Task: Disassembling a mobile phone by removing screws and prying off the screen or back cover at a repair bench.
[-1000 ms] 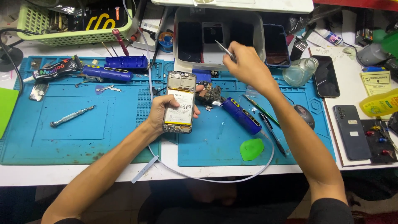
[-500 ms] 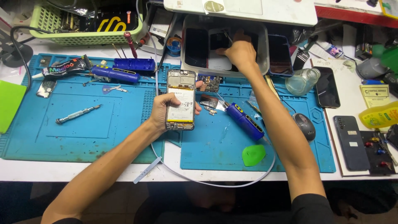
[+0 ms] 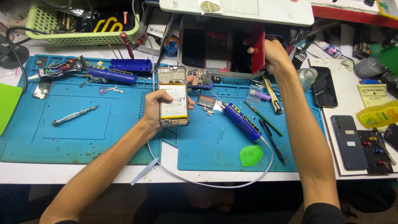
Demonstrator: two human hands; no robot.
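Note:
My left hand (image 3: 159, 105) grips an opened phone (image 3: 173, 96) with its back off, battery and inner frame showing, flat on the blue work mat (image 3: 83, 132). My right hand (image 3: 271, 54) is raised at the back, holding a red phone back cover (image 3: 258, 49) on edge over a grey tray (image 3: 184, 66) that holds several phones and parts. A small circuit board (image 3: 201, 77) lies just right of the open phone's top.
A blue electric screwdriver (image 3: 242, 120) with a white cable lies on the right mat beside a green pick (image 3: 251, 155), tweezers and pens. A hand screwdriver (image 3: 74, 115), glue tube (image 3: 58, 68) and green basket (image 3: 83, 25) sit left. Dark phones (image 3: 347, 141) lie right.
My right hand went from holding tweezers above the mat to the tray at the back and now lifts a red back cover. The left hand kept hold of the open phone.

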